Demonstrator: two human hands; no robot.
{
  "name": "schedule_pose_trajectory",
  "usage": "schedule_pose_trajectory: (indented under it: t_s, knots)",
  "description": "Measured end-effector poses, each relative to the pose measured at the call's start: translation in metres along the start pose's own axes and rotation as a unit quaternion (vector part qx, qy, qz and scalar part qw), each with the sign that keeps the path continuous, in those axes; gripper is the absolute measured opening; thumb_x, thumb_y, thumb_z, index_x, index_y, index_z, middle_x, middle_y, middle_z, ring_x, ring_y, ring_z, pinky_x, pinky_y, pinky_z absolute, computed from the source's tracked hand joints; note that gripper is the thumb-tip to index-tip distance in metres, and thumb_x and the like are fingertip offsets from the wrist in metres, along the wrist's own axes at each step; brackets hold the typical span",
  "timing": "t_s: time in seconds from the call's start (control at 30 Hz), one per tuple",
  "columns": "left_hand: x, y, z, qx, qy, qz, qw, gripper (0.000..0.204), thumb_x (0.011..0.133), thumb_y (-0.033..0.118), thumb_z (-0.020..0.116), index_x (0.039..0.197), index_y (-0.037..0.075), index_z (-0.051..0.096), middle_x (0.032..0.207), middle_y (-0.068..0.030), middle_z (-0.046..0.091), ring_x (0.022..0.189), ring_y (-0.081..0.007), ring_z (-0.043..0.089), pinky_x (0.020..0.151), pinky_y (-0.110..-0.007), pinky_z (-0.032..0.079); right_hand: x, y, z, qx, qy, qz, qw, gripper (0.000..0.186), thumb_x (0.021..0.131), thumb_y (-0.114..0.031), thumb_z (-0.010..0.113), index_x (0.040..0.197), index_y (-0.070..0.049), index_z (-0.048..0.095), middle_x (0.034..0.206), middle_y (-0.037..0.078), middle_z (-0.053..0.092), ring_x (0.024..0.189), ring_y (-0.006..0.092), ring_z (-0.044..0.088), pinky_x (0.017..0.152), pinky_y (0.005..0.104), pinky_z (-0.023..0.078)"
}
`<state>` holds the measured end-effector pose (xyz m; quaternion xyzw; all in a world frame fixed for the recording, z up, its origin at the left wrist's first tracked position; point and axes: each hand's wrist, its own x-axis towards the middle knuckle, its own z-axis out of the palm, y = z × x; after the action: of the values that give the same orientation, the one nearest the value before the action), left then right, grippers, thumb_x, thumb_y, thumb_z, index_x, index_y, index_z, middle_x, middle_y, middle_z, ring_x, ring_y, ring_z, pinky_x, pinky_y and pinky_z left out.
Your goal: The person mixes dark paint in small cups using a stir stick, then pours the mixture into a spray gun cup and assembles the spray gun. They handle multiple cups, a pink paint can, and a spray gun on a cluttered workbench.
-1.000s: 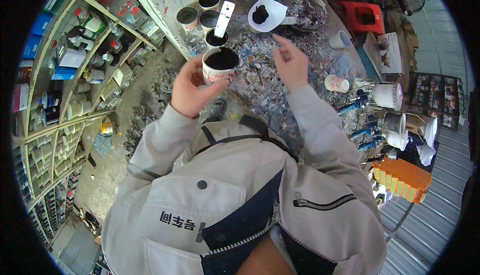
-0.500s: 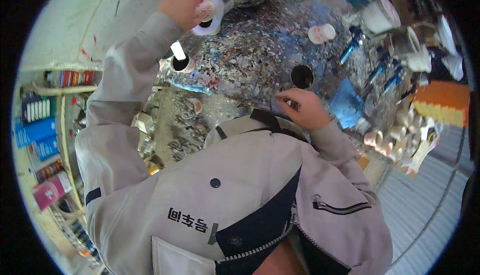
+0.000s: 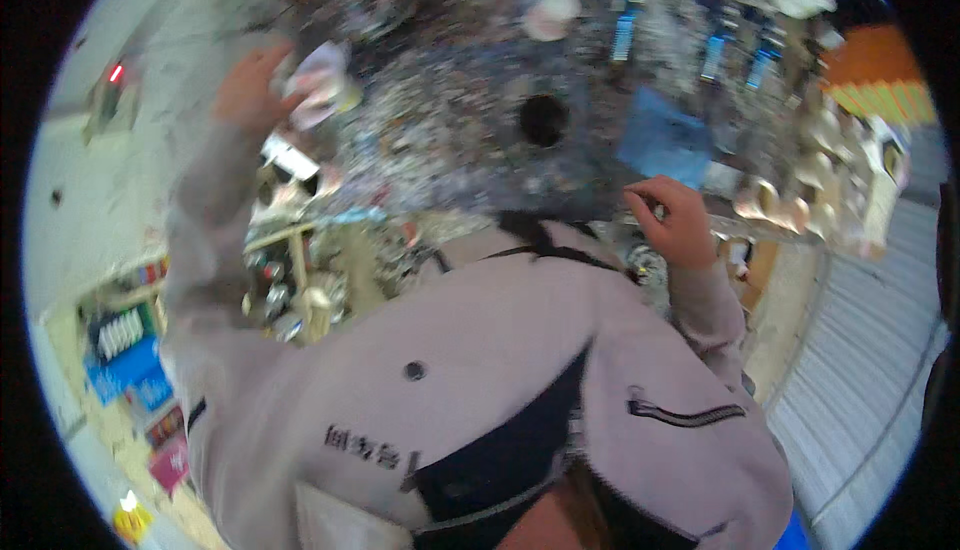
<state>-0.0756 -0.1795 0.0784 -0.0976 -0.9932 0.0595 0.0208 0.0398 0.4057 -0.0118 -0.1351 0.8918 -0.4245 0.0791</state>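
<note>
My left hand (image 3: 255, 88) is at the white paper cone (image 3: 318, 85); blur keeps me from telling its spread or grip. My right fingers (image 3: 648, 190) curl loosely around a small gap, nothing visible in them, by the bench's near edge, beside a blue sheet (image 3: 665, 138). Between cone and dark-filled cup (image 3: 543, 121), I see a wide stretch of speckled bench (image 3: 440, 130).

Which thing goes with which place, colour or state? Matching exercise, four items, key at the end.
Things:
1. left hand
2. right hand
3. open cup between the hands
4. sheet beyond the right hand

Matches:
A. blue
B. fingers loosely curled, nothing visibly held
C. dark inside
D. at the white paper cone, blurred

Pairs: 1-D, 2-B, 3-C, 4-A
</note>
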Motion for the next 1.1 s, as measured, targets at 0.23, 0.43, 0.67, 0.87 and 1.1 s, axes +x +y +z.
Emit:
schedule_pose_trajectory:
  t_s: [0.23,0.43,0.67,0.87,1.1]
  knots:
    - [-0.01,0.141,-0.034,-0.294,-0.019,0.097,0.951,0.059,0.081,0.014,0.088,0.136,0.008,0.068,0.12,-0.014,0.067,0.103,-0.0289,0.065,0.086,-0.037,0.054,0.022,0.103,-0.136,-0.196,0.136,0.164,0.957,0.032,0.093,-0.033,0.081,0.102,-0.003,0.073,0.092,0.015,0.073,0.079,0.0278,0.07,0.074,0.0401,0.055]
    - [0.044,0.291,-0.04,-0.397,-0.048,0.27,0.876,0.06,0.083,0.018,0.089,0.138,0.009,0.066,0.125,-0.016,0.066,0.116,-0.0337,0.065,0.097,-0.042,0.055,0.087,0.167,-0.161,-0.367,-0.091,0.158,0.912,0.1,0.076,-0.06,0.087,0.151,-0.004,0.053,0.145,0.027,0.059,0.136,0.0444,0.057,0.114,0.0525,0.048]
    - [0.176,0.433,-0.014,-0.577,-0.053,0.115,0.807,0.086,0.088,0.03,0.089,0.157,0.004,0.045,0.14,-0.0148,0.063,0.129,-0.0264,0.061,0.108,-0.041,0.05,0.119,0.186,-0.145,-0.375,-0.203,0.125,0.896,0.124,0.063,-0.055,0.097,0.158,-0.003,0.038,0.148,0.024,0.055,0.133,0.0444,0.06,0.104,0.0564,0.056]
    - [0.306,0.493,0.009,-0.565,0.105,0.037,0.817,0.114,0.074,0.044,0.099,0.153,-0.009,0.036,0.145,-0.0237,0.058,0.136,-0.0299,0.058,0.113,-0.043,0.049,0.101,0.15,-0.167,-0.351,-0.147,0.132,0.915,0.112,0.065,-0.045,0.096,0.154,-0.002,0.043,0.146,0.03,0.05,0.131,0.0439,0.06,0.106,0.0522,0.055]
    - [0.361,0.532,0.033,-0.631,0.219,0.017,0.744,0.108,0.066,0.038,0.103,0.144,-0.006,0.043,0.142,-0.0197,0.06,0.13,-0.0283,0.062,0.109,-0.043,0.052,0.001,0.096,-0.238,0.144,0.012,0.05,0.988,0.109,0.071,-0.046,0.088,0.158,-0.001,0.04,0.148,0.022,0.053,0.131,0.0371,0.06,0.107,0.0443,0.053]
